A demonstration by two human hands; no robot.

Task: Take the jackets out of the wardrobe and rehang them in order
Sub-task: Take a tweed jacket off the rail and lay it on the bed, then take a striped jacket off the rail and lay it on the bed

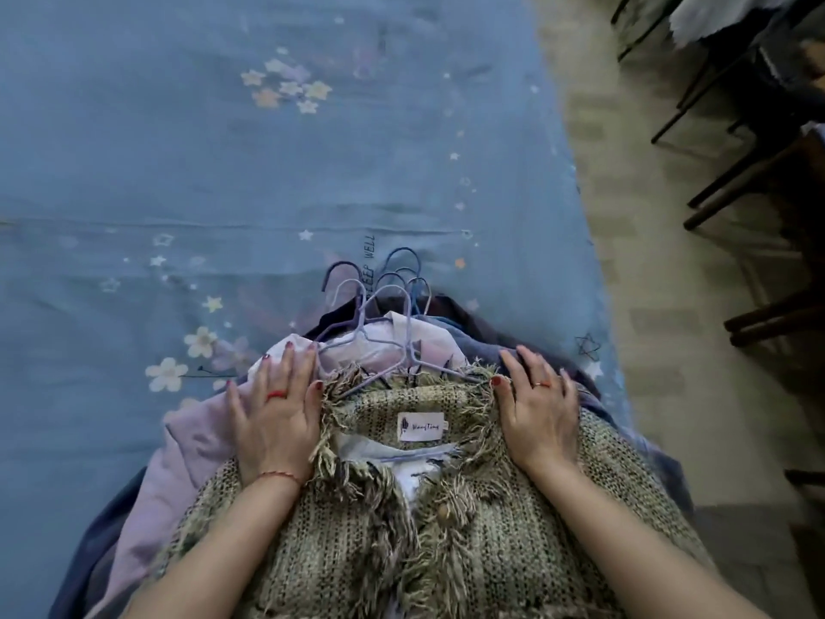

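Nearest the camera, a pile of jackets lies on a bed, collars pointing away from the person. On top is a tweed jacket (446, 542), woven in beige and green with a shaggy fringe along its collar and front edges; a small white label (421, 426) is sewn inside the neck. Both forearms reach over it.

The left hand (274, 419) lies flat with straight, spread fingers, its palm on the jacket's left shoulder and its fingertips on the lilac jacket (187, 444) underneath; it grips nothing. It wears a red ring, and a thin red string circles the wrist.

The right hand (538, 408) also lies open and flat on the tweed jacket's right shoulder, fingers spread, with a ring on one finger; it grips nothing either.

Beneath the lilac jacket, darker blue and navy jackets (500, 339) show at the edges of the pile, on both sides.

Just past the collars, a cluster of thin wire hangers (384, 301) in lilac and blue sticks out, their hooks lying on the bedsheet (178, 163).

The sheet is blue with printed stars and pale flowers and spreads far ahead.

To the right, beyond the edge of the bed, is a pale floor (647, 243), and farther right stand dark chair legs (732, 180).
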